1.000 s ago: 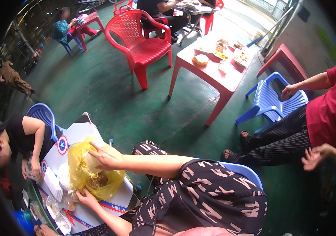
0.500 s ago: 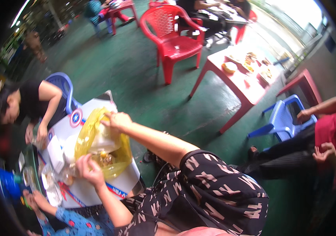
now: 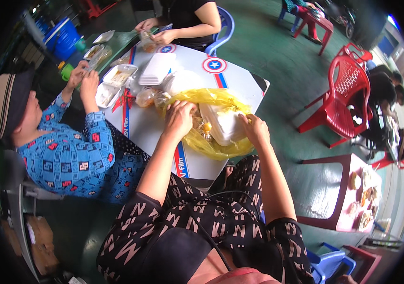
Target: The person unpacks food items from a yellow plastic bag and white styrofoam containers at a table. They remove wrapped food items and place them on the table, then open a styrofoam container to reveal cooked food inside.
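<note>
A yellow plastic bag sits with its mouth wide on the white table in front of me. My left hand is closed on its left rim, fingers curled inward. At the right side my right hand pinches the rim beside a white foam box inside the bag; its fingertips are partly hidden. Small clear bags with yellow ties lie left of that box, between it and my left hand. Beyond the bag are a stack of white foam boxes and small knotted clear bags.
At left, a person in a blue patterned shirt handles a clear bag near an opened foam box. Across the table, another person in black holds a small bag. Red chair and pink table with food stand right.
My view has turned, bringing the table to the middle. My left hand has come onto the bag's left rim, and my right hand now holds its right side.
</note>
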`<state>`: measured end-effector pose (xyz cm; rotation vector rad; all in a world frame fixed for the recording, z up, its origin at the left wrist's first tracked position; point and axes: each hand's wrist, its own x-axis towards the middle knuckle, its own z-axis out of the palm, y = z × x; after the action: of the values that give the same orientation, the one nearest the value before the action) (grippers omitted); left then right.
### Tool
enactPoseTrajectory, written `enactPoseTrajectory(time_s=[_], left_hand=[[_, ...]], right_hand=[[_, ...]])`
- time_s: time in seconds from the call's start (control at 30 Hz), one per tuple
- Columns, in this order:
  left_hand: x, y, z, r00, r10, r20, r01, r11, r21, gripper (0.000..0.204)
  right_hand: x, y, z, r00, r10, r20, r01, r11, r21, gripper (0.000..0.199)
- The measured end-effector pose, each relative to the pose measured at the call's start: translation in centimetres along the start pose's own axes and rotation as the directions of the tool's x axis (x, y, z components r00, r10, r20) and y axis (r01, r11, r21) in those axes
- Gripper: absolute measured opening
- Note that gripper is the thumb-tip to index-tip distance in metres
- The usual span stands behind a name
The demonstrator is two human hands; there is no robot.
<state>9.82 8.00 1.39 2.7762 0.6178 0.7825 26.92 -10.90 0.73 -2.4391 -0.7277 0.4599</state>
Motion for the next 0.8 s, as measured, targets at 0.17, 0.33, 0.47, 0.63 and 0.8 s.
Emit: enactPoseTrajectory(time_s=[0.17,0.33,0.47,0.63,0.8], left_hand=[[-0.1,3.8,-2.6,0.974,-0.03,0.224,0.084,0.969,-0.234,0.011],[-0.8,2.2,-3.1,0.842,-0.172,0.51,0.154,0.985,0.078,0.018],[-0.2,1.3,-0.6,0.804,-0.277,0.525,0.264,0.959,0.102,0.025],[0.4,4.2,-1.1,0.803,-0.281,0.525,0.329,0.944,0.002,0.047],[-0.8,4.4,0.0,0.805,-0.436,0.402,0.502,0.862,-0.072,0.043]], right_hand=[[-0.7,-0.5,-0.6,1.0,-0.001,-0.021,-0.002,0.989,-0.146,0.057],[-0.1,-1.9,-1.6,0.993,-0.082,-0.08,0.044,0.915,-0.401,0.062],[2.4,-4.4,-1.1,0.996,-0.088,0.008,0.085,0.932,-0.352,0.068],[6.7,0.0,2.0,0.971,-0.237,0.04,0.239,0.967,-0.088,0.059],[3.3,1.1,4.9,0.965,-0.231,-0.124,0.247,0.959,0.137,0.063]])
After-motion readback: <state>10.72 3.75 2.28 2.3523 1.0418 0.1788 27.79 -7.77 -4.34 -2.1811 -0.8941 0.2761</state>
